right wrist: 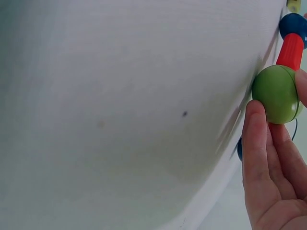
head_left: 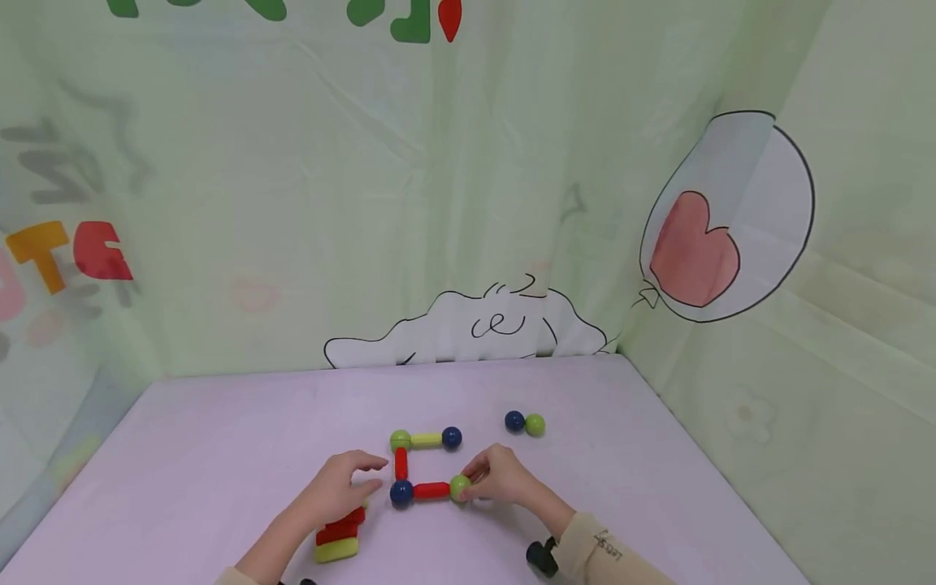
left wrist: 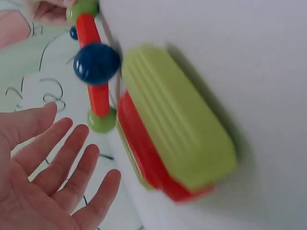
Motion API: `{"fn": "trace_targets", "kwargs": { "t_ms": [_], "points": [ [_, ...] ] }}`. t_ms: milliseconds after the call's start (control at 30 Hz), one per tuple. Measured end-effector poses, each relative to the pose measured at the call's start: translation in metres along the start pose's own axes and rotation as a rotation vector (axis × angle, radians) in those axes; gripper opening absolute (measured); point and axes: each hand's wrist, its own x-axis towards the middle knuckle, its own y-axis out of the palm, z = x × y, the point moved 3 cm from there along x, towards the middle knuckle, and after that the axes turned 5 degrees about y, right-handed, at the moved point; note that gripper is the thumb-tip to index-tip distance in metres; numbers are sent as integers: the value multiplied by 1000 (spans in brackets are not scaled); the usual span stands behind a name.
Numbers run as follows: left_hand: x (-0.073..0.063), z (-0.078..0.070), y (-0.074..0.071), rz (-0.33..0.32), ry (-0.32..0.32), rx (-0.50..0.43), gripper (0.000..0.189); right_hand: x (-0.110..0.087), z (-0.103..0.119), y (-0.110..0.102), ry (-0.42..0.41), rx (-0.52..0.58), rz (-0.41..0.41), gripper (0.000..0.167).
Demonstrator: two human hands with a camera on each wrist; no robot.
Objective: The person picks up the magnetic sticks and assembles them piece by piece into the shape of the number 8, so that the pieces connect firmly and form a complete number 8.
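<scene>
My right hand (head_left: pixel 504 478) pinches a green ball (head_left: pixel 459 487) between thumb and fingers. This ball sits on the end of a red rod (head_left: pixel 431 491), whose other end meets a blue ball (head_left: pixel 401 493). From there a second red rod (head_left: pixel 400 463) runs back to another green ball (head_left: pixel 400 439). A yellow-green rod (head_left: pixel 426 439) continues right to a blue ball (head_left: pixel 452 437), forming an open-sided frame on the table. My left hand (head_left: pixel 340 487) hovers left of the frame, fingers spread and holding nothing, as the left wrist view (left wrist: pixel 62 177) shows.
Several loose rods, red and yellow-green, lie together (left wrist: pixel 177 120) under and in front of my left hand. Farther back on the right, a blue ball (head_left: pixel 515 421) touches a green ball (head_left: pixel 535 424). Printed curtains (head_left: pixel 292 203) rise behind the lilac table (head_left: pixel 643 520).
</scene>
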Motion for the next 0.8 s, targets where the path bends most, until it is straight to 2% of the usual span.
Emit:
{"fn": "trace_targets", "kwargs": {
  "t_ms": [167, 267, 433, 800],
  "points": [
    [-12, 18, -14, -25, -150, 41, 29, 1, 1, 0, -3, -8, 0, 24],
    [-16, 27, -16, -4, -190, 61, 27, 1, 1, 0, 0, -11, 1, 24],
    [-19, 36, -13, 33, -203, 67, 26, 1, -1, 1, 15, -10, -1, 25],
    [-19, 41, -8, 72, -166, 78, 22, 2, -2, 1, -4, 11, 5, 25]
  ]
}}
